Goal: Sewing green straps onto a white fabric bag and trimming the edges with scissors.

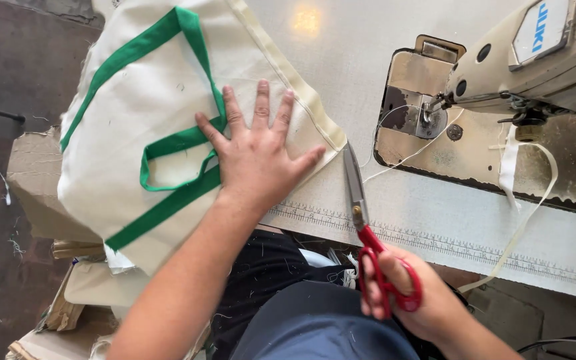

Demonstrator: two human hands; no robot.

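Observation:
My left hand [256, 153] lies flat, fingers spread, on a cream cloth bag [141, 93] with green strap handles [175, 143], pinning its corner to the table. My right hand [411, 293] grips red-handled scissors [361, 200]; their closed blades point up toward the bag's corner, where a thin white thread [401, 160] runs off to the sewing machine.
A beige sewing machine [535, 60] stands at the right, with its metal needle plate [411, 113] and a white tape strip [528, 200] hanging off the table. A printed ruler [475, 250] runs along the white table edge. Cardboard and cloth scraps [48, 200] sit at the left.

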